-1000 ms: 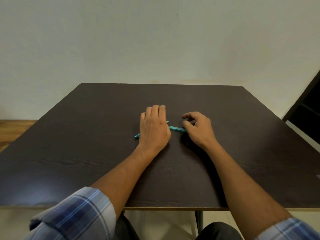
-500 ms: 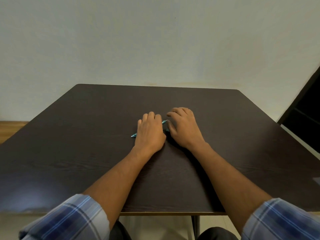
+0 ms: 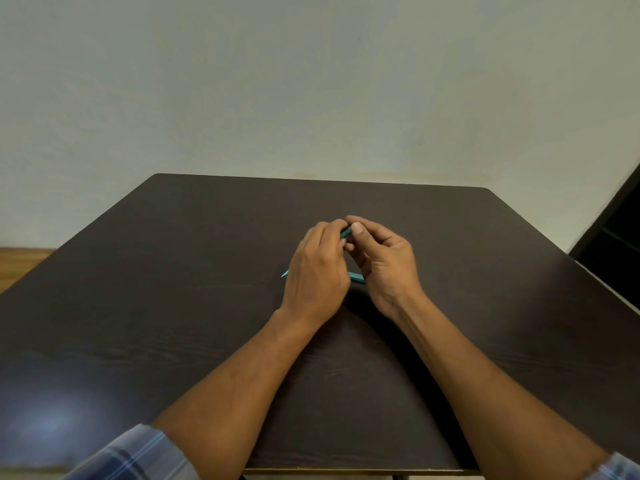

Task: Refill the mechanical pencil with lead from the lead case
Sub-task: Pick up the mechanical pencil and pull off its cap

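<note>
Meeting over the middle of the dark table (image 3: pixel 173 271), the left hand (image 3: pixel 317 271) and the right hand (image 3: pixel 388 261) pinch a short teal piece (image 3: pixel 345 232) between their fingertips. The left fingers curl round its near side, and the right thumb, nail up, presses on its far end. Only a sliver of it shows between the fingers, raised just off the tabletop.

A long teal stick (image 3: pixel 284 274) lies flat on the table beneath both hands. Its pointed tip pokes out left of the left hand. A second teal end shows between the two palms, though I cannot tell for sure that it belongs to the same stick. Nor can I tell which piece is the pencil and which the lead case.

Checked blue sleeves (image 3: pixel 138 455) show at the bottom corners, and a pale wall (image 3: pixel 311 81) stands behind the table.
</note>
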The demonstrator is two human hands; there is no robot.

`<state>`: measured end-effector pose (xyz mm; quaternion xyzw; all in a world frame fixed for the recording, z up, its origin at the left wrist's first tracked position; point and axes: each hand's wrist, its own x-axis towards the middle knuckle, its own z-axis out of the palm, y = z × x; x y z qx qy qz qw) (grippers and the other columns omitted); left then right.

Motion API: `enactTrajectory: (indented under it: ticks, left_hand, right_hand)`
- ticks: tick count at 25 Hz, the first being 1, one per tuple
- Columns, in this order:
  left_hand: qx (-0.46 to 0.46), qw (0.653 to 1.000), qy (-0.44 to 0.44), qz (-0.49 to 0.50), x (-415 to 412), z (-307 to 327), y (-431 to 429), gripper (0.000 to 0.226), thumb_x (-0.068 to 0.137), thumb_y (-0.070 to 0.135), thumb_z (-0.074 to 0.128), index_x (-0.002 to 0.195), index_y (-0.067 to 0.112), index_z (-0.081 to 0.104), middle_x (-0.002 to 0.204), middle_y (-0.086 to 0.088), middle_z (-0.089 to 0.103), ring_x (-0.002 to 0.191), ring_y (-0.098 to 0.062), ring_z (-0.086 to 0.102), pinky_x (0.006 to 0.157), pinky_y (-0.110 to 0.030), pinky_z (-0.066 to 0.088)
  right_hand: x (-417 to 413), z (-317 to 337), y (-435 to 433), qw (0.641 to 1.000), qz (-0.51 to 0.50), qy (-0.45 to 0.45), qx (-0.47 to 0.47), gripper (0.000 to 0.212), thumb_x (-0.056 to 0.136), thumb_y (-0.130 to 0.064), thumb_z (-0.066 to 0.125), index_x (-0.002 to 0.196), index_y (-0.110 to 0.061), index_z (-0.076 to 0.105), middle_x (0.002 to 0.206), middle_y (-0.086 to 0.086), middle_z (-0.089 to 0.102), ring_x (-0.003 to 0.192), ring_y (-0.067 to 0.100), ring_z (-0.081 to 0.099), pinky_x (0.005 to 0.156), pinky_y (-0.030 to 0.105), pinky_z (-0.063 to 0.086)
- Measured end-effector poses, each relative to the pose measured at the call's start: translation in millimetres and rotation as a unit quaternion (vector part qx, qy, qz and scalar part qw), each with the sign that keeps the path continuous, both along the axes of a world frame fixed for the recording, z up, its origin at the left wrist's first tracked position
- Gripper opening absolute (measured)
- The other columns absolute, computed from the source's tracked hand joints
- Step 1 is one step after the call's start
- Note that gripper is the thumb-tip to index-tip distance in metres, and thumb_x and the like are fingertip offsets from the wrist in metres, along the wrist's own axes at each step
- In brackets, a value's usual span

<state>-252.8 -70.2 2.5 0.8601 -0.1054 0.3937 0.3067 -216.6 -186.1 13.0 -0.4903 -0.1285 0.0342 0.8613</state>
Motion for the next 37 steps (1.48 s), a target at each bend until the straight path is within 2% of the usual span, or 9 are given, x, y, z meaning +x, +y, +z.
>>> enactTrajectory:
  ticks: [13, 17, 18, 20, 23, 25, 30, 33, 37]
  left_hand:
    - [0.054, 0.998, 0.028, 0.012, -4.9, 7.1, -3.1, 0.025, 0.098, 0.005, 0.050, 0.119, 0.005, 0.065, 0.094, -0.008, 0.064, 0.077, -0.018, 0.057, 0.062, -0.037, 0.053]
    - [0.043, 0.997, 0.042, 0.042, -1.3, 6.1, 0.7, 0.024, 0.097, 0.002, 0.055, 0.118, 0.003, 0.066, 0.092, -0.009, 0.064, 0.076, -0.021, 0.058, 0.061, -0.043, 0.053]
    - [0.033, 0.997, 0.049, 0.058, 0.6, 5.1, 5.4, 0.024, 0.097, 0.003, 0.056, 0.119, 0.004, 0.067, 0.092, -0.009, 0.064, 0.077, -0.022, 0.058, 0.062, -0.044, 0.053]
    - [0.023, 0.994, 0.069, 0.085, 6.9, 1.4, 12.2, 0.025, 0.098, 0.005, 0.058, 0.120, 0.007, 0.068, 0.096, -0.008, 0.062, 0.083, -0.022, 0.058, 0.068, -0.042, 0.054]
    - [0.047, 0.981, 0.140, 0.123, 14.1, -7.0, 22.3, 0.028, 0.096, 0.011, 0.063, 0.123, 0.014, 0.069, 0.107, -0.004, 0.057, 0.098, -0.019, 0.054, 0.083, -0.034, 0.050]
    - [0.069, 0.973, 0.176, 0.136, 17.1, -11.5, 23.8, 0.027, 0.096, 0.015, 0.064, 0.122, 0.017, 0.070, 0.110, -0.003, 0.057, 0.102, -0.019, 0.053, 0.086, -0.033, 0.046]
    - [0.084, 0.967, 0.187, 0.150, 22.3, -13.4, 23.8, 0.027, 0.095, 0.024, 0.067, 0.121, 0.020, 0.070, 0.112, -0.003, 0.065, 0.107, -0.021, 0.056, 0.088, -0.037, 0.047]
    - [0.080, 0.967, 0.191, 0.147, 23.1, -12.9, 24.0, 0.028, 0.095, 0.026, 0.068, 0.122, 0.020, 0.071, 0.113, -0.003, 0.067, 0.108, -0.021, 0.056, 0.090, -0.039, 0.048]
    - [0.044, 0.975, 0.166, 0.144, 14.6, -8.0, 24.2, 0.037, 0.093, 0.029, 0.070, 0.128, 0.016, 0.066, 0.115, -0.004, 0.066, 0.112, -0.022, 0.055, 0.095, -0.040, 0.045]
  right_hand:
    - [4.6, -5.5, -3.1, 0.996, 0.042, 0.060, 0.060, 0.017, 0.088, -0.011, 0.069, 0.099, 0.000, 0.072, 0.083, 0.008, 0.072, 0.069, 0.012, 0.064, 0.068, 0.022, 0.057]
    - [23.9, -4.7, -22.4, 0.985, -0.071, 0.094, 0.123, 0.011, 0.100, -0.009, 0.058, 0.096, -0.006, 0.067, 0.082, 0.006, 0.069, 0.067, 0.011, 0.065, 0.065, 0.022, 0.057]
    - [29.8, -5.1, -31.1, 0.988, -0.115, 0.075, 0.076, 0.011, 0.101, -0.010, 0.058, 0.097, -0.007, 0.068, 0.082, 0.005, 0.068, 0.068, 0.011, 0.064, 0.064, 0.023, 0.057]
    - [36.6, -8.9, -46.6, 0.970, -0.187, -0.015, -0.155, 0.013, 0.100, -0.013, 0.060, 0.102, -0.012, 0.072, 0.084, 0.001, 0.067, 0.070, 0.010, 0.062, 0.064, 0.025, 0.055]
    - [38.3, -19.6, -39.9, 0.844, -0.184, -0.155, -0.479, 0.019, 0.100, -0.015, 0.060, 0.109, -0.021, 0.075, 0.093, -0.005, 0.064, 0.073, 0.003, 0.057, 0.069, 0.020, 0.047]
    - [37.9, -21.4, -30.8, 0.785, -0.159, -0.202, -0.564, 0.020, 0.098, -0.016, 0.063, 0.115, -0.021, 0.074, 0.094, -0.005, 0.064, 0.077, 0.003, 0.055, 0.072, 0.014, 0.042]
    - [40.4, -23.4, -31.4, 0.783, -0.157, -0.173, -0.576, 0.006, 0.088, -0.020, 0.077, 0.090, -0.023, 0.072, 0.074, -0.012, 0.062, 0.067, 0.002, 0.055, 0.059, 0.013, 0.039]
    - [40.7, -22.6, -30.9, 0.777, -0.148, -0.165, -0.590, 0.006, 0.088, -0.023, 0.077, 0.092, -0.020, 0.078, 0.071, -0.015, 0.061, 0.068, 0.000, 0.055, 0.062, 0.016, 0.040]
    - [36.9, -18.3, -39.6, 0.865, -0.167, -0.102, -0.462, 0.005, 0.089, -0.024, 0.073, 0.093, -0.024, 0.076, 0.084, -0.010, 0.071, 0.075, 0.003, 0.065, 0.063, 0.014, 0.049]
